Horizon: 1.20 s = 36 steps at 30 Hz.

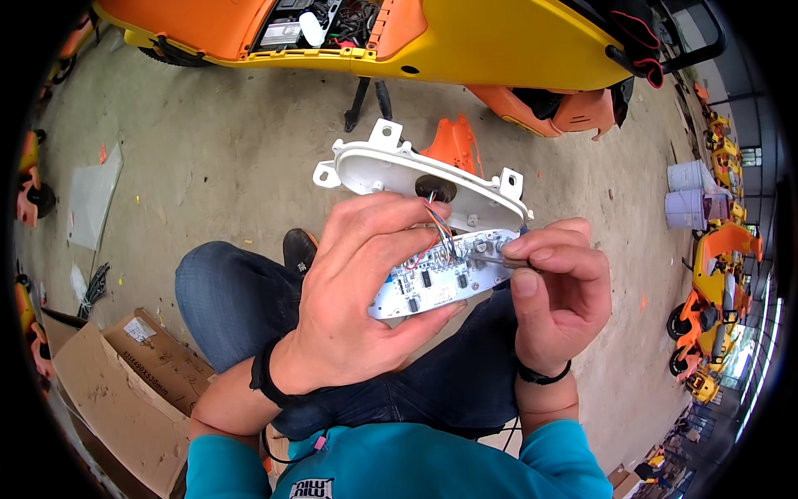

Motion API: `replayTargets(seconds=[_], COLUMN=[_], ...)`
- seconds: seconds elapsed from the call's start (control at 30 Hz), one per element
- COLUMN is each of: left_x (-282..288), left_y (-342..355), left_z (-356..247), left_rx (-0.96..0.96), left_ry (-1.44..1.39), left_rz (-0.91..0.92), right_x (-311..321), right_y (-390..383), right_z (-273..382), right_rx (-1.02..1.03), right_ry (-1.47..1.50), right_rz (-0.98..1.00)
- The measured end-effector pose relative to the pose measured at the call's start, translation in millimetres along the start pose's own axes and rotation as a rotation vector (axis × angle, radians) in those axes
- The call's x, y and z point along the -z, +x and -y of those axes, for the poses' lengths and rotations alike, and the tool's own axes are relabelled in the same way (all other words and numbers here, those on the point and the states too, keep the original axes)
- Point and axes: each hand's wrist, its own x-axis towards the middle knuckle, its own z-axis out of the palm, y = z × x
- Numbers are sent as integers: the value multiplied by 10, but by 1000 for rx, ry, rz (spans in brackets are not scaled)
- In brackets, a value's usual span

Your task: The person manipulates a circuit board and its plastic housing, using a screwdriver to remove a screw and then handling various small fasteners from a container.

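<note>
A white circuit board (pixel 428 289) with small black chips is gripped by its edges in my left hand (pixel 345 283), thumb below and fingers above. Thin coloured wires (pixel 440 226) run from the board through a dark round hole in a white plastic housing (pixel 391 173). The housing lies open just beyond the board, its mounting tabs outward. My right hand (pixel 561 291) pinches a thin grey metal tool (pixel 497 260), whose tip rests at or just over the board's right end. Its exact kind is hard to make out, and my fingers hide its rear part.
Across the far side stands a yellow and orange scooter (pixel 490 41) with an open compartment of wiring. An orange plastic piece (pixel 453 145) lies behind the housing. An open cardboard box (pixel 125 391) sits at left. White buckets (pixel 686 195) and more scooters (pixel 711 291) line the right.
</note>
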Motion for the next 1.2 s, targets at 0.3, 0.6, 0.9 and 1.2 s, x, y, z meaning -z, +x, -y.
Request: replayTargets(seconds=[0.3, 0.6, 0.9, 1.2], left_x=[-1, -19, -13, -16], left_y=[16, 6, -2, -19], left_z=[-22, -8, 9, 47], left_rx=[-9, -11, -9, -24], left_ry=[1, -14, -6, -1], left_rz=[-15, -34, -3, 7], right_x=[7, -6, -20, -15], right_y=[-19, -18, -18, -32], right_z=[3, -5, -33, -80], right_rx=[-1, -1, 4, 34], right_ry=[-5, -7, 35, 50], right_rz=[10, -19, -41, -19])
